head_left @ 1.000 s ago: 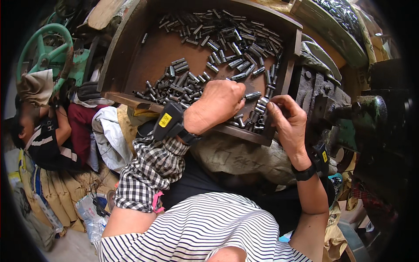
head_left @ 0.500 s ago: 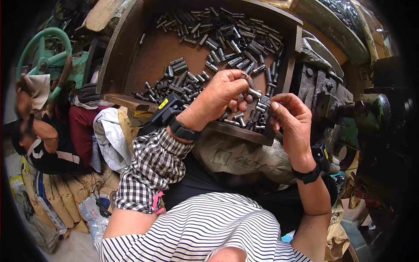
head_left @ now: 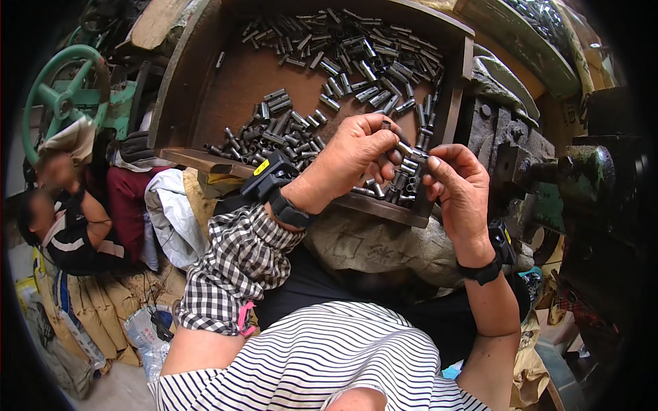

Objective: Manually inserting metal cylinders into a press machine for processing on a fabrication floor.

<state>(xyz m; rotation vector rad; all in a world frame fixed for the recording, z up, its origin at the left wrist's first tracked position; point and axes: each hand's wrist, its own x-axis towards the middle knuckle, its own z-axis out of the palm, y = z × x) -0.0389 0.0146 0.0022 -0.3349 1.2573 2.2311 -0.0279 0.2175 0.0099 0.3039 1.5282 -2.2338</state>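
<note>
My left hand (head_left: 363,152) is closed over the near side of a wooden tray, its thumb and fingers pinching a small shiny metal pin (head_left: 405,147). A short dark cylindrical end (head_left: 386,125) shows at its index finger; whether it is held too I cannot tell. My right hand (head_left: 460,188) pinches a short metal tube (head_left: 420,156) between thumb and index finger. Pin and tube meet end to end between the hands; whether one sits inside the other is too small to tell. Loose metal tubes (head_left: 404,181) lie below the hands in the tray corner.
The wooden tray (head_left: 449,113) holds many loose metal tubes (head_left: 343,51) in heaps. Dark machinery (head_left: 582,178) stands close at the right. At the left are a green handwheel (head_left: 60,99) and another person (head_left: 79,219). Sacking (head_left: 384,250) hangs below the tray.
My hands have come slightly closer, bringing the pin against the tube. The tube has tilted more level. At the left, the other person's hands have shifted a little and the handwheel has turned.
</note>
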